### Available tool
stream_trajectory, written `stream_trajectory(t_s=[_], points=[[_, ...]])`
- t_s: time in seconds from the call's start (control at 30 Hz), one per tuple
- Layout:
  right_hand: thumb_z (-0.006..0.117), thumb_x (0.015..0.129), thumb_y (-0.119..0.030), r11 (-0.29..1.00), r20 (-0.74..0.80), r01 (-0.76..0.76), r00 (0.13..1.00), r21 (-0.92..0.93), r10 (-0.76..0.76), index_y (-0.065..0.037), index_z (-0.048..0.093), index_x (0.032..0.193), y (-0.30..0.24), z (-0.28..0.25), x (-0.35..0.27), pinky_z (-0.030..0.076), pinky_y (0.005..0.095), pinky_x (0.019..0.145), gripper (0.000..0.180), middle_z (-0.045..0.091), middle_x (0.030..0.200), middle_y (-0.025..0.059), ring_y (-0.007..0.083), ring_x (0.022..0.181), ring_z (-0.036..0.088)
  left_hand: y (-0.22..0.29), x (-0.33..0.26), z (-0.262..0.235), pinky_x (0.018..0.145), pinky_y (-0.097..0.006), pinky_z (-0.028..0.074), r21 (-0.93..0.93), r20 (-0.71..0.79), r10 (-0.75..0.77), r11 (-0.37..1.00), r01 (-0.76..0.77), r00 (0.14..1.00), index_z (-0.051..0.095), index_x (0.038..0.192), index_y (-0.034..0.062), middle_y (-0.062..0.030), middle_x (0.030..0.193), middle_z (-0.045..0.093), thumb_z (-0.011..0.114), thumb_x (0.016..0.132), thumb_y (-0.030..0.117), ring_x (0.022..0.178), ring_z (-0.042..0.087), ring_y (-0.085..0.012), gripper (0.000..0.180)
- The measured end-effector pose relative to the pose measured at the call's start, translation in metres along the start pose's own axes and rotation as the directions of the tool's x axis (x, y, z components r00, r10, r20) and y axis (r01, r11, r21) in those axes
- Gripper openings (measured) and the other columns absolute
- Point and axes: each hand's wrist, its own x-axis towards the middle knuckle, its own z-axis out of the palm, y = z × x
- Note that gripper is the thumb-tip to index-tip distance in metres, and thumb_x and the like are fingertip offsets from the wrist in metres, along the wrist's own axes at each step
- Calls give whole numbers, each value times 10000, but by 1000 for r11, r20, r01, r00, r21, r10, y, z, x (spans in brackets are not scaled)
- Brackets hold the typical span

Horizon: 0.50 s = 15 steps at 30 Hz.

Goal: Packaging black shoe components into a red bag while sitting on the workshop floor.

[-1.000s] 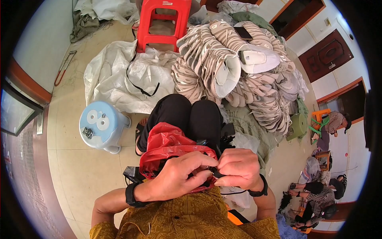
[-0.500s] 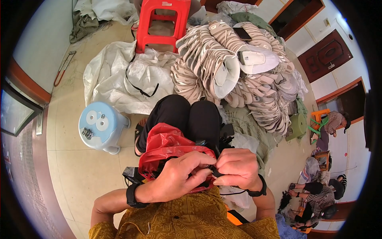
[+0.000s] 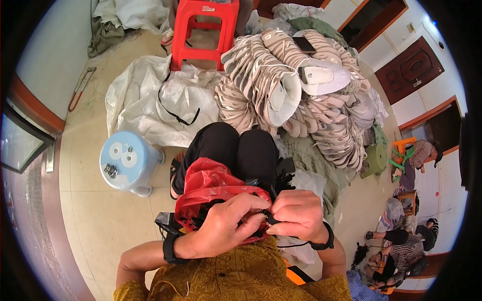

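Note:
Over my lap, both hands are closed in a pinch, close together. My left hand grips one part of a small black strap-like piece, and my right hand pinches the same piece from the other side. Fingers cover most of it, so its exact kind cannot be made out. Under and behind the left hand, a red plastic bag lies open across my thighs, with dark things inside. Beside my right knee hangs a bunch of black strips.
A blue stool with small metal pieces on top stands at left. Ahead are a white sack, a red stool and a big heap of beige shoe parts with a phone on it. People sit at far right.
Both hands keep their pinch on the black piece and have hardly moved. The whole view has shifted very slightly.

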Motion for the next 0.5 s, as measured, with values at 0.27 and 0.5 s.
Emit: stream_trajectory(t_s=[0.27,0.5], points=[[738,543,-164,981,11,-3,1000,-195,5,-12,517,572,-10,0,-1,352,285,402,270,505,579,62,209,453,475,-2,-2,4,551,-301,467,90,-27,75,993,-72,997,518,924,25,-115,781,551,598,717,0,636,573,-259,223],[735,551,-122,982,17,-5,1000,-191,8,-25,526,626,-17,-1,10,380,275,448,242,494,575,56,212,483,480,-3,-7,-2,557,-263,475,-28,-8,-51,998,51,999,516,934,13,-98,796,562,584,744,-17,652,595,-170,204]])
